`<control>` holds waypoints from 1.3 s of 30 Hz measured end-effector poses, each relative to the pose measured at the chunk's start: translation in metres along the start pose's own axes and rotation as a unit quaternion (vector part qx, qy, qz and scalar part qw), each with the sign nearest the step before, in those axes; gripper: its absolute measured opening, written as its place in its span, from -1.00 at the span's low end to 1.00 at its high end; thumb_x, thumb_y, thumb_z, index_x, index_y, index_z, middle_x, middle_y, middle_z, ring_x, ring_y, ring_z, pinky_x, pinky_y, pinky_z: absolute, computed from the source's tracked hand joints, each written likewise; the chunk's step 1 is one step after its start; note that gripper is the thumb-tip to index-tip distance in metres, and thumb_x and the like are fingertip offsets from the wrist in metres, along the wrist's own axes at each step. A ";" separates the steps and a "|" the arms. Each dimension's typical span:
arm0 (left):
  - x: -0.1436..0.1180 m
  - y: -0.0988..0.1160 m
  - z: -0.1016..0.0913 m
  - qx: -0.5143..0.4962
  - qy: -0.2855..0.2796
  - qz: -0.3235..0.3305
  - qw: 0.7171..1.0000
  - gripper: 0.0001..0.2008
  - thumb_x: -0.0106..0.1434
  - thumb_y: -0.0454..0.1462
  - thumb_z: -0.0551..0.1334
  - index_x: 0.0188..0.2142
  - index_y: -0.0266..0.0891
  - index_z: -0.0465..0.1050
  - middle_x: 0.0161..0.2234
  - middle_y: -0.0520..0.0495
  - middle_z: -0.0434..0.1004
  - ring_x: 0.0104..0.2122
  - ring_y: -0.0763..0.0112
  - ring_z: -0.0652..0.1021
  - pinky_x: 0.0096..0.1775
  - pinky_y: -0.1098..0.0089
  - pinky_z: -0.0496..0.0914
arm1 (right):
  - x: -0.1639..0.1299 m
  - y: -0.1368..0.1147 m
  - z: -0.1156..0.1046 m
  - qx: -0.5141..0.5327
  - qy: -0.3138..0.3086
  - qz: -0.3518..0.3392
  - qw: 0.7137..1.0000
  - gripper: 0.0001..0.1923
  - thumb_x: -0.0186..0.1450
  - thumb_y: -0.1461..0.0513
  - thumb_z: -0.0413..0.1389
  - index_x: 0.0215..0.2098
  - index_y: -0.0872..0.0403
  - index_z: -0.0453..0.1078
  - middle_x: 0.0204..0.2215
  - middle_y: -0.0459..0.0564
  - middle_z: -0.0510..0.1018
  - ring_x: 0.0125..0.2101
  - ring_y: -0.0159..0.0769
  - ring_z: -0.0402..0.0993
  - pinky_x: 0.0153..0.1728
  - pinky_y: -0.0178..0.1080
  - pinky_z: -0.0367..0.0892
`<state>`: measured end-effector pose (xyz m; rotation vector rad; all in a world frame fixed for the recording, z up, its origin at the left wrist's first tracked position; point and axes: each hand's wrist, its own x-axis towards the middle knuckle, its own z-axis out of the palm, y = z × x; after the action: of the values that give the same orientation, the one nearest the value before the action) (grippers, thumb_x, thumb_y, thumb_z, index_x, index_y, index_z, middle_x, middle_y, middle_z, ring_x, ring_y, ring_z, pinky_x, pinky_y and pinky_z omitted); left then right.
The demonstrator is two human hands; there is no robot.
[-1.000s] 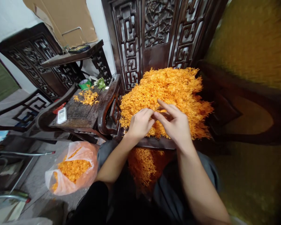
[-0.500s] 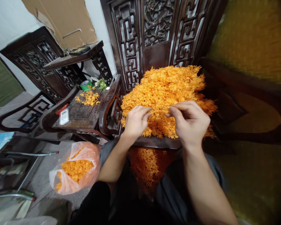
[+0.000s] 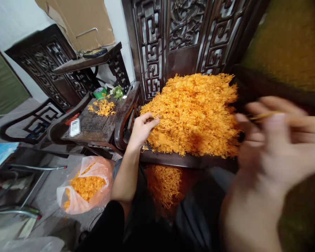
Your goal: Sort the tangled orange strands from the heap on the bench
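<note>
Left hand [image 3: 141, 127] rests on the left edge of a heaped pile of thin orange stringy strands [image 3: 194, 112] on a dark carved wooden chair seat [image 3: 178, 160], fingers loosely curled, pinching strands. Right hand [image 3: 273, 147], blurred, lifted right of the pile, pinches one thin orange strand [image 3: 262, 115]. Clear plastic bag of orange strands [image 3: 85, 187] sits on the floor lower left.

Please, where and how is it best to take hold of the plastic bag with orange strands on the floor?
Probably grip the plastic bag at its loose upper rim, coming from above. The mouth gapes upward, and the full lower part bulges on the floor.
</note>
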<state>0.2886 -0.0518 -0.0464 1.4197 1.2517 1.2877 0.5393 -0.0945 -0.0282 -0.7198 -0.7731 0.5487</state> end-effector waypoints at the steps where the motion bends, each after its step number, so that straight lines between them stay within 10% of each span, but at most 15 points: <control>1: -0.001 0.001 0.002 -0.067 -0.032 -0.035 0.997 -0.80 0.16 -0.21 0.36 -0.23 -0.23 0.53 -0.49 0.09 0.36 -0.56 0.57 0.34 -0.53 0.49 0.12 | -0.007 0.000 0.003 0.001 -0.030 -0.016 0.999 -0.76 0.22 0.21 0.38 -0.35 0.05 0.39 -0.18 0.04 0.64 -0.27 -0.23 0.63 -0.23 -0.11 0.56; 5: -0.007 0.009 0.016 -0.147 -0.081 -0.098 0.981 -0.81 0.14 -0.25 0.32 -0.24 -0.22 0.44 -0.47 0.10 0.36 -0.58 0.63 0.36 -0.57 0.55 0.05 | -0.034 0.012 0.017 -0.071 -0.197 0.015 0.978 -0.87 0.38 0.29 0.17 -0.09 0.03 0.45 -0.29 -0.07 0.61 -0.47 -0.40 0.51 -0.46 -0.27 0.41; 11: -0.012 0.009 0.020 -0.141 -0.126 -0.064 0.980 -0.84 0.21 -0.21 0.32 -0.28 -0.23 0.40 -0.48 0.08 0.40 -0.57 0.59 0.33 -0.55 0.51 0.08 | -0.036 0.024 0.019 -0.284 -0.335 -0.067 0.896 -0.77 0.49 0.17 0.03 -0.08 0.09 0.50 -0.24 0.04 0.54 -0.21 -0.22 0.50 -0.13 -0.10 0.40; 20: -0.025 0.011 0.034 0.132 -0.101 0.148 0.975 -0.87 0.31 -0.27 0.25 -0.38 -0.21 0.40 -0.52 0.07 0.33 -0.51 0.48 0.32 -0.41 0.42 0.18 | -0.043 0.026 0.031 -0.343 -0.304 -0.252 0.852 -0.70 0.41 0.12 0.20 0.03 0.10 0.41 -0.28 0.06 0.51 -0.27 -0.17 0.45 -0.23 -0.11 0.40; 26: -0.014 -0.001 0.033 0.288 0.111 0.165 0.937 -0.79 0.34 -0.24 0.24 -0.44 -0.20 0.41 -0.56 0.04 0.38 -0.54 0.43 0.35 -0.39 0.37 0.14 | -0.049 0.021 0.032 -0.120 -0.169 -0.325 0.923 -0.92 0.41 0.32 0.17 -0.16 0.02 0.43 -0.39 -0.05 0.49 -0.38 -0.31 0.43 -0.38 -0.21 0.35; 31: -0.003 -0.010 0.025 0.062 0.015 0.097 0.993 -0.70 0.42 -0.05 0.20 -0.35 -0.19 0.35 -0.55 0.08 0.40 -0.58 0.48 0.34 -0.46 0.43 0.17 | -0.050 -0.002 0.031 -0.036 -0.199 -0.171 0.964 -0.94 0.48 0.26 0.08 -0.11 -0.02 0.39 -0.15 0.01 0.60 -0.24 -0.26 0.54 -0.32 -0.17 0.41; 39: -0.013 0.001 0.032 -0.022 -0.094 0.126 0.987 -0.69 0.47 0.01 0.15 -0.22 -0.17 0.30 -0.43 0.06 0.41 -0.46 0.48 0.38 -0.36 0.41 0.24 | -0.040 0.042 0.032 -0.331 -0.325 -0.033 0.885 -0.45 0.51 -0.06 -0.05 0.23 0.16 0.34 0.00 0.26 0.53 -0.01 0.01 0.50 0.06 0.12 0.38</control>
<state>0.3202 -0.0638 -0.0523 1.6663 0.9358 1.3016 0.4824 -0.0826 -0.0605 -1.1521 -1.6574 0.4607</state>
